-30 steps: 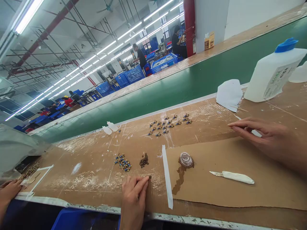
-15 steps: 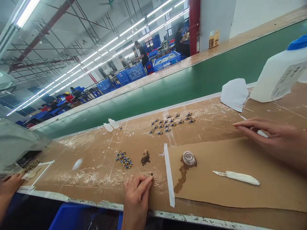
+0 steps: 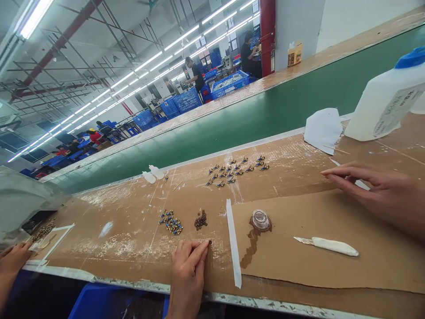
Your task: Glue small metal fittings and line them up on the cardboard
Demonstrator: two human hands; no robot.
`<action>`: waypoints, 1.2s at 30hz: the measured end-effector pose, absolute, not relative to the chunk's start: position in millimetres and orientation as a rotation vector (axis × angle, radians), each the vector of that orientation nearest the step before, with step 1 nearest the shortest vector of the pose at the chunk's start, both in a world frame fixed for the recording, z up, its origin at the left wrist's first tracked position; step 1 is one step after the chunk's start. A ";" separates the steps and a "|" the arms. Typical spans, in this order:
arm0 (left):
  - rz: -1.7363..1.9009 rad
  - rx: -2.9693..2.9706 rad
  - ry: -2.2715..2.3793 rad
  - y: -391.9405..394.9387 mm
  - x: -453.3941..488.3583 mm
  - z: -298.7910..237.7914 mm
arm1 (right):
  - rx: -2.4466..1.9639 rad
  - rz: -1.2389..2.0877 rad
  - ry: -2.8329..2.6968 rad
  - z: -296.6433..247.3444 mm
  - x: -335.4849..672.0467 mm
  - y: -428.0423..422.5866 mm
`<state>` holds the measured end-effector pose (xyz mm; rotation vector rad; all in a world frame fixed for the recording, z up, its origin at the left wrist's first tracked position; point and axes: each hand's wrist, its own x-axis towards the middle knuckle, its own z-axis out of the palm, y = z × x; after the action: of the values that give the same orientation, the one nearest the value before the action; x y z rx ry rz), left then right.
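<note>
My left hand rests at the table's front edge, thumb and forefinger closed on a small dark ring at their tips. Just beyond it lie a pile of dark rings and a heap of small blue and gold parts. My right hand hovers over the right side, thumb and forefinger pinched together; what they hold, if anything, is too small to make out. A white object shows partly beneath that hand. Farther back, several blue and gold parts stand spread out.
A cardboard sheet, edged by white tape, bears a small clear dish with a brown stain and a white-handled knife. A large jug stands back right, small bottles back left. A co-worker's hand is far left.
The whole view has shifted very slightly. Both hands keep nearly the same pose, and the parts on the table lie as before.
</note>
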<state>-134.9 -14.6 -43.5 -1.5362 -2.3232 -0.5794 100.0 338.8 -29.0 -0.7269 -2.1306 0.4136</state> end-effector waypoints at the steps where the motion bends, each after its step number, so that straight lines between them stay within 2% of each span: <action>1: -0.573 -1.537 -2.317 -14.4 -135.1 -43.2 | -0.735 0.416 -2.129 -29.2 100.1 338.5; 36: -0.575 -1.553 -2.356 -17.0 -131.6 -41.6 | -0.734 0.358 -2.127 -42.1 101.4 350.6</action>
<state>-131.6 -17.0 -41.6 -1.5532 -2.3560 -0.5752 101.4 350.6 -42.1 -0.7341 -2.1272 0.3584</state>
